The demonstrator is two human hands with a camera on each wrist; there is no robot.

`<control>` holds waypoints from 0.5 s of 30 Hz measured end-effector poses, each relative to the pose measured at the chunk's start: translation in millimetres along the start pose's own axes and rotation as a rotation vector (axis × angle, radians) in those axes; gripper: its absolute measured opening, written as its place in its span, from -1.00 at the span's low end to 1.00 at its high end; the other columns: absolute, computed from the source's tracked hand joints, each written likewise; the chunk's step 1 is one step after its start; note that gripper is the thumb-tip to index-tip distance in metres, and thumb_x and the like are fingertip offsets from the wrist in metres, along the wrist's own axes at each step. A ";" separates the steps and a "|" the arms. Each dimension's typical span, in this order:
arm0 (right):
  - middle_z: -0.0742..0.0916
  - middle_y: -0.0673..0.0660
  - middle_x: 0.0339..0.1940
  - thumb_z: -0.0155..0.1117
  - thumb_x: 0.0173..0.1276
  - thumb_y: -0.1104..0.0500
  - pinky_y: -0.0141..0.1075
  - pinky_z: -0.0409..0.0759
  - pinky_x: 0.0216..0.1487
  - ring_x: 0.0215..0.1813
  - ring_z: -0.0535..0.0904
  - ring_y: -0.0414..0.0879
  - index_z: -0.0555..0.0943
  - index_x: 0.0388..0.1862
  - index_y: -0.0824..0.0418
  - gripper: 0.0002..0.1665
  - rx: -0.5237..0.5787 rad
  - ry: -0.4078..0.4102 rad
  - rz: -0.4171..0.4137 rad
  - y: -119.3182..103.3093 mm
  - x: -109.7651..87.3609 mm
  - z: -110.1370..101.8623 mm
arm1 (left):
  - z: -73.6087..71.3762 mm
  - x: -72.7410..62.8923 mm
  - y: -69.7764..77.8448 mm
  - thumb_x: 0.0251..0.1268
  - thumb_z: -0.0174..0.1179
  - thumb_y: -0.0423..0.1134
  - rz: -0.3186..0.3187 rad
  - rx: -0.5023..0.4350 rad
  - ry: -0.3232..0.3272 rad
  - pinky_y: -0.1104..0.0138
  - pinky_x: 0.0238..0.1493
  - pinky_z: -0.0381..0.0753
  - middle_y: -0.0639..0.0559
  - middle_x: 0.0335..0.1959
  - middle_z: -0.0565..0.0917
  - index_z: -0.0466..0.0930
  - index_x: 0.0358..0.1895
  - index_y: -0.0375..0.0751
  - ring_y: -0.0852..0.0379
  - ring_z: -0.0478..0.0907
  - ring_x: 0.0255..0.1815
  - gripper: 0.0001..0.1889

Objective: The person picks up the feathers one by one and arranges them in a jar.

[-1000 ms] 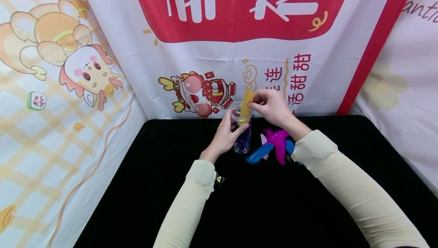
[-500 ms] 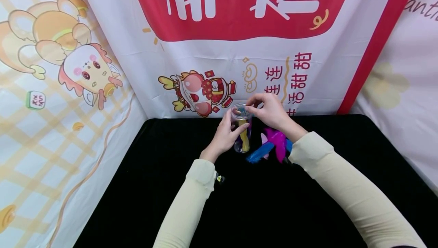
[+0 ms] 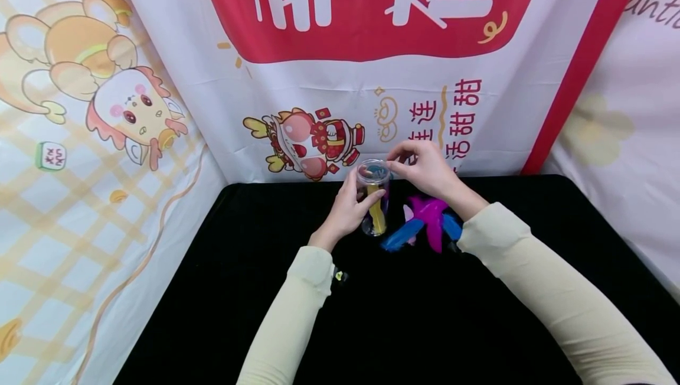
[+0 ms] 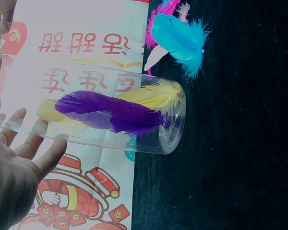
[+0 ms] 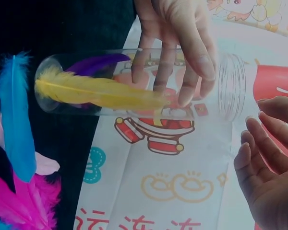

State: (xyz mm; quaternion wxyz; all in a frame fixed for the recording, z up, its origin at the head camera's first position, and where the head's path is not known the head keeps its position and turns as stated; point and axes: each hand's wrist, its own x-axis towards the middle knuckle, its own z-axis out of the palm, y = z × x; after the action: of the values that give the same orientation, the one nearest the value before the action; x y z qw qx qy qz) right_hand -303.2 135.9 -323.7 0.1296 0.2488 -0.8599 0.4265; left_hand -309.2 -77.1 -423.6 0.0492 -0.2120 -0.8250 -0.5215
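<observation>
A clear jar (image 3: 373, 167) with a threaded neck stands near the back of the black table. My left hand (image 3: 344, 211) grips it round the side, fingers and thumb spread along the wall in the right wrist view. Through the plastic show a yellow feather (image 5: 101, 91) and a purple feather (image 4: 110, 112), both lengthwise inside with their quills at the base. My right hand (image 3: 422, 169) is beside the open mouth, fingers loosely bent and holding nothing; in the right wrist view a gap separates its fingertips (image 5: 252, 124) from the neck.
Right of the jar, magenta feathers (image 3: 430, 214), blue feathers (image 3: 402, 235) and a pale pink feather (image 3: 408, 214) lie in a loose pile. Behind the table (image 3: 329, 326) hangs a printed white and red cloth (image 3: 297, 84). Another printed cloth (image 3: 106, 243) borders the left side.
The yellow feather, earlier pinched by the right hand above the mouth, has gone down inside the jar. The right hand has let go and drawn slightly right; the left still holds the jar.
</observation>
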 end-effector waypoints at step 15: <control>0.77 0.04 -0.27 0.44 0.38 0.18 -0.19 0.60 -0.17 -0.23 0.64 -0.09 0.76 -0.21 0.13 -0.94 -0.042 -0.010 0.033 12.7 -12.7 -16.0 | 0.0 0.3 -0.2 0.46 0.22 0.13 -0.013 0.005 -0.006 0.03 0.36 0.49 -0.05 0.43 0.34 0.02 0.59 0.05 -0.01 0.43 0.42 -0.20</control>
State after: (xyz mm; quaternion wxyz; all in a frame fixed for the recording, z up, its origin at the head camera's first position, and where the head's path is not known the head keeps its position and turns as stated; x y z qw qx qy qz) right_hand -299.2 159.2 -328.1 0.1234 0.2342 -0.8732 0.4092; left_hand -309.6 -77.1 -423.7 0.0441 -0.2082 -0.8277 -0.5192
